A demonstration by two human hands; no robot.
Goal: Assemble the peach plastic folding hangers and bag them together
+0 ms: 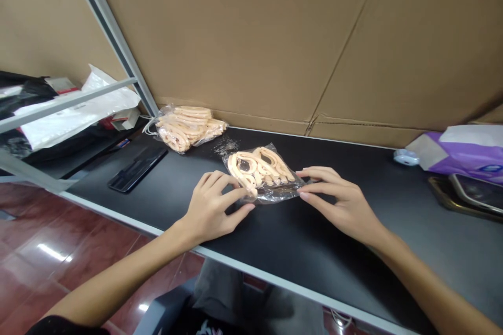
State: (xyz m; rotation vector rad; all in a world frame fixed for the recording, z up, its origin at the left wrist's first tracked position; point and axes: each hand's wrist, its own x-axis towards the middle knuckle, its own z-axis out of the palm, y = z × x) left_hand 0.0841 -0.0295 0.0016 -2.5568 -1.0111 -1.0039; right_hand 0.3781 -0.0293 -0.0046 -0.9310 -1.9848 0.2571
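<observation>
A clear plastic bag (271,196) lies on the black table in front of me. Inside it are flat beige looped pieces (257,166) with rounded, toe-like ends along one side. My left hand (214,204) has the bag's left end between its thumb and fingers. At the opposite end, my right hand (338,199) pinches the bag's right edge with the thumb and fingertips. Farther back on the left sits a pile of similar bagged beige pieces (186,125), apart from both hands.
Small grey crumbs (227,145) lie beside the pile. A dark phone (137,168) rests at the left, near a metal frame (113,26). On the right are a purple tissue pack (463,154), a small light-blue object (406,157) and another phone (479,192). Cardboard (255,36) backs the table.
</observation>
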